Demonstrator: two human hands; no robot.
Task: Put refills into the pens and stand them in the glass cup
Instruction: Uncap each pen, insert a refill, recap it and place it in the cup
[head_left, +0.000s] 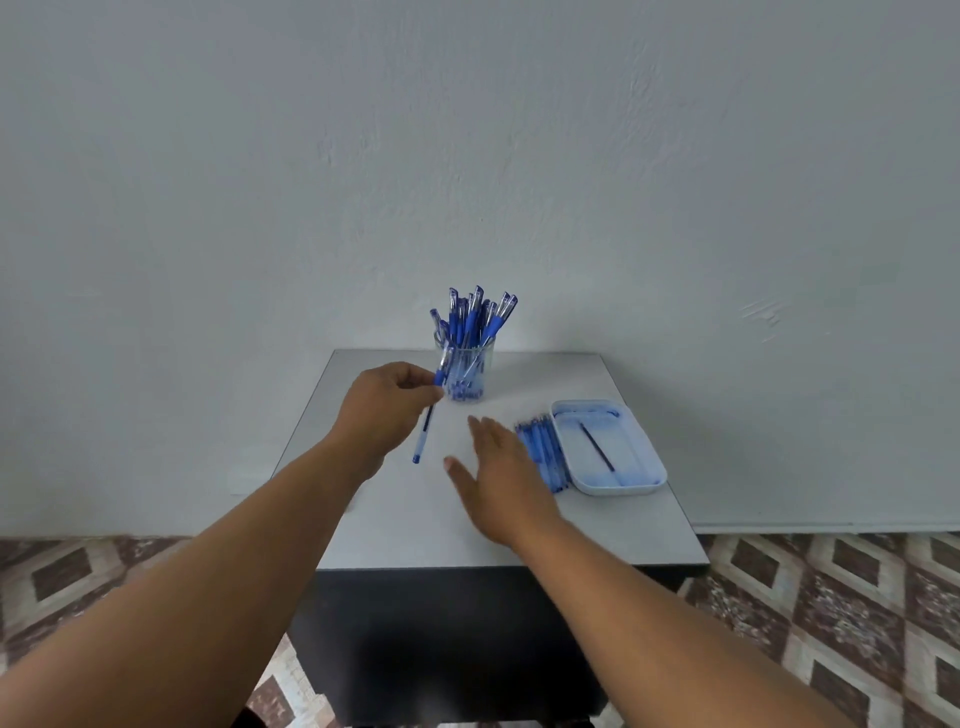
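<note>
A glass cup (470, 371) stands at the back middle of the small grey table (597, 530), filled with several blue pens. My left hand (384, 410) pinches a blue pen (425, 431) just left of the cup; the pen hangs tilted, its lower end toward me. My right hand (498, 473) hovers flat over the table with straight fingers, holding nothing. Just right of it lies a row of several blue pens (543, 452). A single dark refill (597, 447) lies inside the pale blue tray (649, 483).
The tray sits near the table's right edge, with the pen row against its left side. Behind the table is a plain white wall. A patterned tiled floor (831, 623) surrounds the table.
</note>
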